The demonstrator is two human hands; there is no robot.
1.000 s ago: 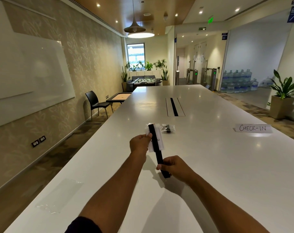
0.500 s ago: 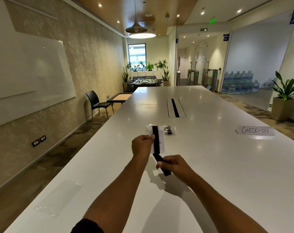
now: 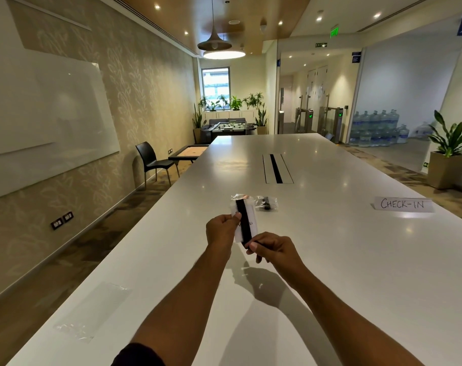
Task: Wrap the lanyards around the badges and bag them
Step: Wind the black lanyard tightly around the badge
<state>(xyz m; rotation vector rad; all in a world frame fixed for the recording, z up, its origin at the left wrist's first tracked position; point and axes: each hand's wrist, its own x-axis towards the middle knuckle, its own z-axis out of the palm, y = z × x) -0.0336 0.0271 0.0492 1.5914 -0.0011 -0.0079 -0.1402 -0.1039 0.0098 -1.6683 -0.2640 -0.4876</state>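
The badge (image 3: 247, 223) is held up above the worktop (image 3: 330, 260), between the two hands: the left hand (image 3: 220, 229) pinches its left edge with thumb and fingers, and the right hand (image 3: 273, 248), just below and to the right, pinches the free end of the lanyard (image 3: 243, 220) at the badge's lower corner. The badge is a white card, standing roughly upright and a little tilted, with small dark print partly hidden; the lanyard is a flat black band running lengthwise down its face. Just behind it on the worktop lies a small clear bag (image 3: 266, 203) with something dark inside, and a crinkled bit of clear plastic shows at the badge's top. An empty clear bag (image 3: 92, 313) lies flat near the worktop's left edge, well apart. A "CHECK-IN" sign (image 3: 404, 204) stands off to the right.
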